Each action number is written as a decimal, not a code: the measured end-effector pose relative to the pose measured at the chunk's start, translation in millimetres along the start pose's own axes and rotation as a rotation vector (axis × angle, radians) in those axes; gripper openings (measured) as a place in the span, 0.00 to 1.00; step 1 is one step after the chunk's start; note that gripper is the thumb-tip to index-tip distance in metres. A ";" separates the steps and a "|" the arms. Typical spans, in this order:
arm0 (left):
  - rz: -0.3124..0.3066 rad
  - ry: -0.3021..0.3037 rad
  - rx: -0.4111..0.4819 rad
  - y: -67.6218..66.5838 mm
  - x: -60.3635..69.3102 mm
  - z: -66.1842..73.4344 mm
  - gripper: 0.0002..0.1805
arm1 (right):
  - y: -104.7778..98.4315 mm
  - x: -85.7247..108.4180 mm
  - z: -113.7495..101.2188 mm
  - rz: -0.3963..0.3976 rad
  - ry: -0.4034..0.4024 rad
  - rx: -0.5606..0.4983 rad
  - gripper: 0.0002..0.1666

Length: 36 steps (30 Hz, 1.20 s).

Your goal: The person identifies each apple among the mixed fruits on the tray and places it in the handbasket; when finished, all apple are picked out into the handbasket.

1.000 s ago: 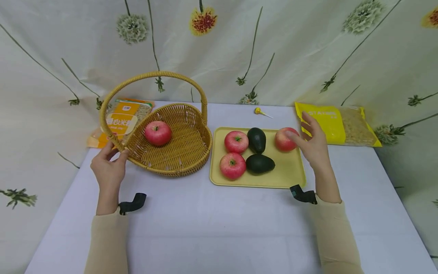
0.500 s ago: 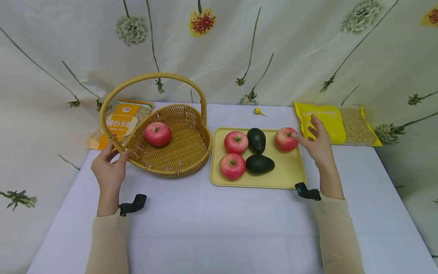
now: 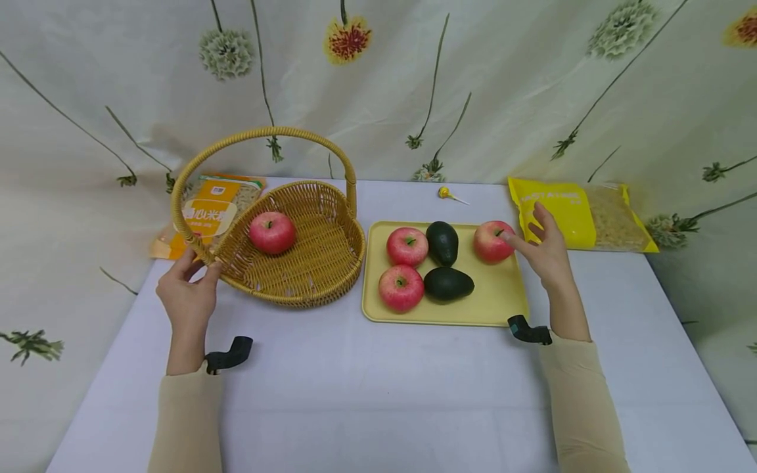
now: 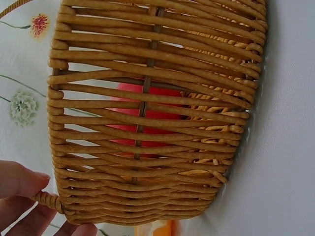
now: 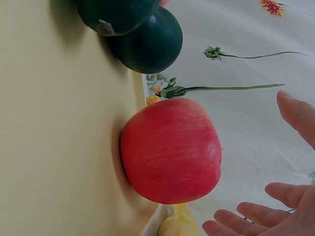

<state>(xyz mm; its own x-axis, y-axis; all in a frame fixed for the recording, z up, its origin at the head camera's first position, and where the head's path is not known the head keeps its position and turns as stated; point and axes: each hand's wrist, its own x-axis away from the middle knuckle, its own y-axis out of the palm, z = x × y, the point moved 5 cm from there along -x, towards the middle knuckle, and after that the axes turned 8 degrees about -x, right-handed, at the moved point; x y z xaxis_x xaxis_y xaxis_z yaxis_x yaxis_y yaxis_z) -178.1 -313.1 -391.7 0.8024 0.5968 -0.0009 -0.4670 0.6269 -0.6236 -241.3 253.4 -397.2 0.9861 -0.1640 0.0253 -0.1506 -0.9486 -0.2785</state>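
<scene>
My left hand (image 3: 188, 292) pinches the foot of the handle on a wicker basket (image 3: 322, 263). In the left wrist view, thumb and fingers (image 4: 19, 179) close round that wrapped handle end. One red apple (image 3: 273, 232) lies inside the basket and shows through its weave. My right hand (image 3: 550, 259) hovers at the right edge of a yellow tray (image 3: 497, 299), fingers spread and holding nothing. Just left of it sits an apple (image 3: 492, 242); the right wrist view shows a gap between hand and apple (image 5: 171, 151). Two more apples (image 3: 401, 288) and two avocados (image 3: 449, 284) share the tray.
An orange bag (image 3: 209, 209) leans behind the basket on the left. Behind my right hand lies a yellow bag of pasta (image 3: 582, 213). A lollipop (image 3: 452, 195) lies behind the tray. A flowered cloth (image 3: 390, 92) hangs at the table's back.
My right hand has drawn slightly right, off the apple at the tray's right end. The left hand keeps its hold, and the basket and fruit stay put.
</scene>
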 end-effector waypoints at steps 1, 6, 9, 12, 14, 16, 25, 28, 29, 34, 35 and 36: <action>0.000 0.000 0.000 0.0 -0.1 -0.2 0.30 | 0.4 -0.5 0.2 -0.001 0.001 0.002 0.55; 0.001 -0.001 0.004 -0.4 -0.3 -0.6 0.30 | 2.8 -2.0 2.2 -0.005 0.026 0.011 0.55; 0.003 -0.003 0.004 -0.8 0.3 0.1 0.30 | 4.1 -2.2 3.7 -0.009 0.036 0.015 0.56; 0.003 -0.003 0.002 -0.9 0.5 0.5 0.30 | 5.5 -2.0 5.0 -0.018 0.037 0.016 0.56; 0.002 -0.003 0.002 -0.8 0.3 0.4 0.30 | 6.6 -2.0 6.1 -0.027 0.038 0.014 0.56; 0.003 -0.002 0.004 -0.7 0.0 0.2 0.30 | 7.7 -2.4 7.4 -0.036 0.039 0.013 0.56; 0.016 0.023 0.001 -1.5 0.4 0.3 0.30 | 10.6 -5.5 15.3 -0.058 0.050 0.006 0.57; 0.019 0.033 0.003 -2.0 0.7 0.5 0.29 | 11.5 -6.1 17.1 -0.061 0.060 0.006 0.57; 0.019 0.036 0.003 -2.0 0.6 0.4 0.29 | 11.8 -6.4 17.7 -0.063 0.064 0.005 0.57; 0.019 0.039 0.007 -1.6 0.0 -0.1 0.30 | 12.7 -7.4 20.8 -0.080 0.077 -0.009 0.57; 0.019 0.038 0.007 -1.5 0.0 -0.1 0.30 | 12.6 -7.5 21.2 -0.082 0.079 -0.008 0.57; 0.019 0.037 0.007 -1.5 -0.1 -0.1 0.30 | 12.8 -7.7 21.7 -0.086 0.081 -0.010 0.57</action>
<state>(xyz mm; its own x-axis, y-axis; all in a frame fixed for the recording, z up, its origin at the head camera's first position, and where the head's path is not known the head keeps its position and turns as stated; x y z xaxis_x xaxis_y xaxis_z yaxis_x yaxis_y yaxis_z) -177.5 -314.2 -390.9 0.8065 0.5899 -0.0411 -0.4845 0.6194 -0.6177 -249.3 248.4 -421.8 0.9866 -0.1029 0.1267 -0.0667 -0.9626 -0.2627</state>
